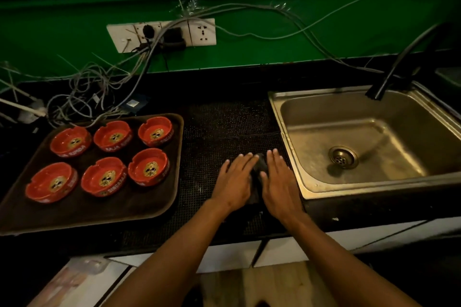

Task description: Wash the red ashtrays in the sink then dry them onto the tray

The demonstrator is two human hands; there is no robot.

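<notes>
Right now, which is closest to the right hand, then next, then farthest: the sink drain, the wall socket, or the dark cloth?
From the right hand:
1. Dark cloth, touching it, on its left.
2. Sink drain, to its right.
3. Wall socket, far back on the green wall.

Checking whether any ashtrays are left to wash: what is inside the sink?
The sink holds only its drain and a dark patch beside it; no ashtrays. Nothing covers the basin, though the frame cuts off its right edge.
</notes>
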